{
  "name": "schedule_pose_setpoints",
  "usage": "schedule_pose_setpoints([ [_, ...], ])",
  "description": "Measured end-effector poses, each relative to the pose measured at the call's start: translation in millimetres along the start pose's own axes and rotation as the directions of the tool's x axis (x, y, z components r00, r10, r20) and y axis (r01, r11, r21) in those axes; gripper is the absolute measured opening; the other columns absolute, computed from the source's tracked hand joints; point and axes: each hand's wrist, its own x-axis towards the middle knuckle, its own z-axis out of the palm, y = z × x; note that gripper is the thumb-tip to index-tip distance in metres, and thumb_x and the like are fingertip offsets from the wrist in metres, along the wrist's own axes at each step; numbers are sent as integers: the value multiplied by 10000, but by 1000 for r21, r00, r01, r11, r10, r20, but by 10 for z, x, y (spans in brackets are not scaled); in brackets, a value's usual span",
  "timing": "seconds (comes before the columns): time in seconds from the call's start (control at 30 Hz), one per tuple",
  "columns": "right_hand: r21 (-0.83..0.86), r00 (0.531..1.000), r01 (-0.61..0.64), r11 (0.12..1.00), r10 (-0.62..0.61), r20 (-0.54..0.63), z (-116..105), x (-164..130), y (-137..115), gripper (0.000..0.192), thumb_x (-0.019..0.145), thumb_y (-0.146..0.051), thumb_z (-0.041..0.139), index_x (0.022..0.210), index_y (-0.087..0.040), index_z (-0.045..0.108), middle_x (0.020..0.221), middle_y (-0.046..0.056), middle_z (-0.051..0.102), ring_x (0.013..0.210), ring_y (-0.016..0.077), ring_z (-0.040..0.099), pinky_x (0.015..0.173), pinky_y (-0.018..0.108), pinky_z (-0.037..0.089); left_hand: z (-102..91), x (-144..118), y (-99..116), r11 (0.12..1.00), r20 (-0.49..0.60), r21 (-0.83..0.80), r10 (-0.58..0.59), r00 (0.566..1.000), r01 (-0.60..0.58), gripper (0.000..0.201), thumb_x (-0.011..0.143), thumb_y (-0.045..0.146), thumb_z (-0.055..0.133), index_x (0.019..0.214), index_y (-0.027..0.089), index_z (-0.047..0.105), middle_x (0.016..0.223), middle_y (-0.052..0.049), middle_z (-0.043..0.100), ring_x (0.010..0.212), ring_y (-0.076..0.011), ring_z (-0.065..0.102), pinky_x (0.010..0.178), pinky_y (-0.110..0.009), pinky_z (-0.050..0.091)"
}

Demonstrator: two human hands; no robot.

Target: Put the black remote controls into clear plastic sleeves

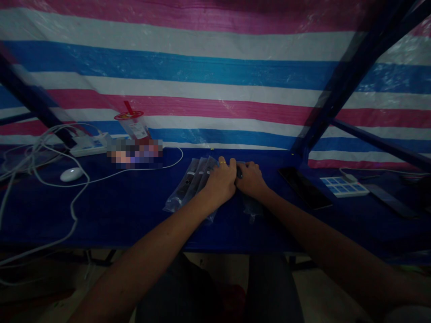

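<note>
Both hands meet over the middle of the blue tabletop. My left hand (222,179), with a ring on one finger, is closed over the right side of a row of clear plastic packets (182,188) holding dark items. Against it sits my right hand (252,179), its fingers bent around the top of another clear plastic packet (252,208). A small dark, rounded thing (239,172) shows between the two hands; its kind is unclear. The fingertips and what lies beneath the palms are partly hidden, and the light is dim.
A black phone (305,187) lies right of my hands, near a white power strip (344,186). Left are a white mouse (71,174), looping white cables (72,202), another power strip (89,148) and a red-lidded cup (134,125). A striped sheet (215,80) hangs behind.
</note>
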Motion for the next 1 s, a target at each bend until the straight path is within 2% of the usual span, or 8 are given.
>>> schedule_pose_setpoints([
  [0.27, -12, 1000, 11, 1000, -11, -2, 29, 22, 34, 518, 898, -449, 540, 1355, -209, 588, 1282, 204, 542, 1164, 380, 514, 948, 475, 408, 22, 18, -50, 981, -49, -194, -8, 999, -1, 482, 765, 42, 558, 1223, 147, 450, 1260, -180, 433, 1102, -280, 552, 975, -442, 506],
  [0.47, 6, 1000, 7, 1000, -7, -19, 42, 17, 27, 520, 917, -454, 533, 1357, -185, 602, 1268, 228, 560, 1165, 390, 530, 948, 488, 423, -97, 84, -135, 913, -126, -405, -100, 987, 40, 501, 725, 125, 655, 1184, 193, 468, 1255, -134, 438, 1063, -225, 563, 922, -376, 540],
  [0.63, 228, 976, 54, 972, -3, -219, -24, 51, 25, 425, 938, -389, 496, 1256, -179, 684, 1306, 190, 579, 1271, 343, 494, 1057, 503, 383, -246, 148, -312, 924, -259, -381, -72, 963, -33, 462, 762, 125, 637, 1185, 212, 472, 1234, -111, 503, 1067, -218, 564, 957, -398, 524],
  [0.7, 454, 960, 134, 881, -1, -281, -95, 66, 12, 368, 923, -367, 501, 1167, -180, 703, 1240, 141, 635, 1215, 285, 548, 1051, 457, 409, -300, 153, -362, 941, -290, -324, 0, 957, -98, 457, 808, 133, 609, 1229, 226, 458, 1272, -110, 503, 1151, -236, 540, 992, -414, 510],
  [0.73, 593, 965, 163, 789, -2, -264, -130, 68, 1, 350, 912, -383, 513, 1132, -184, 698, 1182, 116, 666, 1136, 257, 595, 1002, 426, 450, -322, 150, -373, 947, -295, -290, 48, 954, -137, 456, 829, 144, 601, 1250, 233, 453, 1301, -110, 496, 1204, -249, 517, 1018, -427, 496],
  [0.83, 905, 993, 121, 408, -42, -114, -191, 57, -44, 354, 874, -492, 568, 1050, -197, 652, 985, 55, 698, 829, 193, 654, 712, 328, 516, -360, 116, -344, 940, -268, -206, 215, 939, -274, 447, 875, 183, 585, 1295, 250, 447, 1384, -107, 470, 1331, -277, 437, 1107, -469, 430],
  [0.9, 976, 998, 61, 208, -47, -53, -192, 41, -74, 358, 840, -534, 618, 978, -203, 616, 850, 18, 660, 678, 161, 616, 567, 287, 472, -367, 84, -288, 914, -251, -183, 314, 916, -363, 458, 890, 183, 576, 1321, 252, 438, 1421, -105, 454, 1368, -272, 411, 1140, -464, 401],
  [1.0, 998, 1000, 23, 59, 17, -24, -193, 26, -95, 312, 810, -484, 665, 938, -211, 585, 754, -7, 615, 578, 142, 570, 483, 271, 434, -371, 48, -216, 896, -246, -175, 363, 899, -409, 571, 880, 188, 602, 1401, 244, 375, 1478, -120, 417, 1403, -261, 390, 1154, -427, 390],
])
